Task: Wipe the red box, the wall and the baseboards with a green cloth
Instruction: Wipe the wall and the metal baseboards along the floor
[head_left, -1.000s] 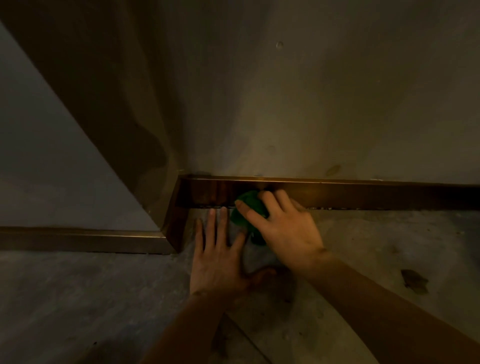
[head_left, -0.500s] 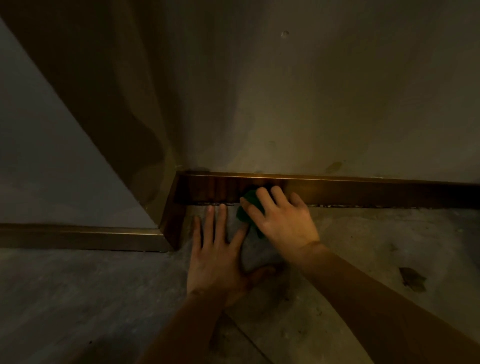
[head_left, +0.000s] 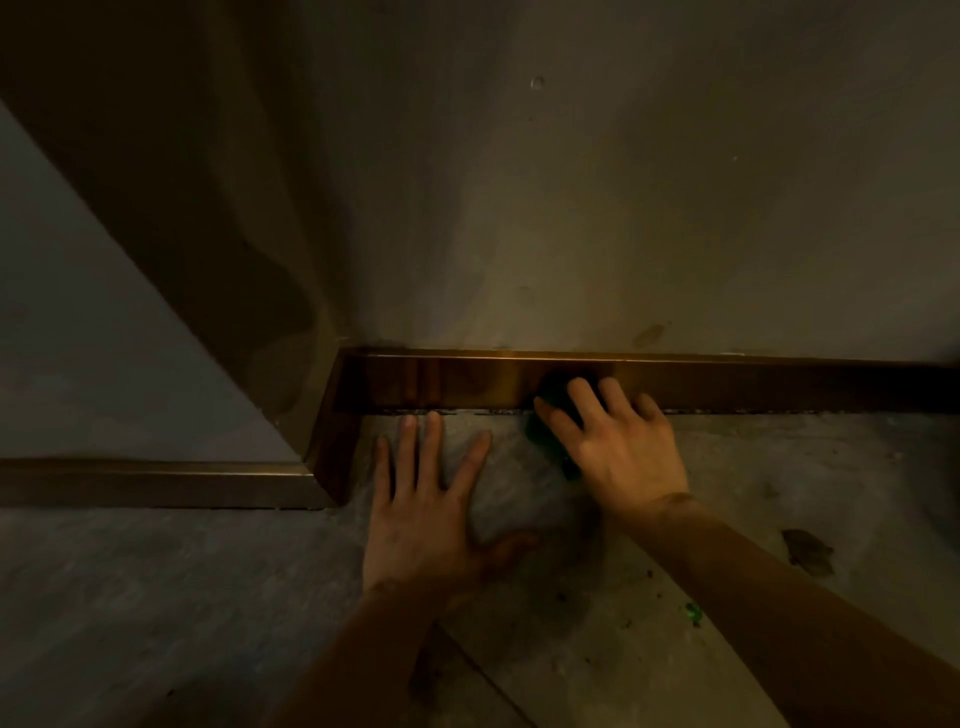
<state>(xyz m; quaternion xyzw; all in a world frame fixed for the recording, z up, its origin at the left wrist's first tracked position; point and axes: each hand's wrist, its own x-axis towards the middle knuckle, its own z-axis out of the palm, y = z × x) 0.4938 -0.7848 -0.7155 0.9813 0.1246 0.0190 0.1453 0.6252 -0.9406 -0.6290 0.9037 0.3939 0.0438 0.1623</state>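
I am pressing the green cloth (head_left: 551, 415) against the lower face of the brown baseboard (head_left: 753, 382), right of frame centre, with my right hand (head_left: 615, 447). This hand is lying over the cloth with its fingers (head_left: 584, 395) spread and curved onto it, pinning it where the baseboard is meeting the floor (head_left: 779, 478); only a dark green edge of the cloth is showing beside my index finger. My left hand (head_left: 431, 509) is resting flat on the floor at lower centre, palm down, fingers splayed, grasping nothing, its fingertips just short of the baseboard. The wall (head_left: 623, 208) is filling the upper frame above the baseboard. At left, the baseboard is turning around an outside corner (head_left: 332, 441). A small green fleck (head_left: 693, 613) is lying on the floor at lower right.
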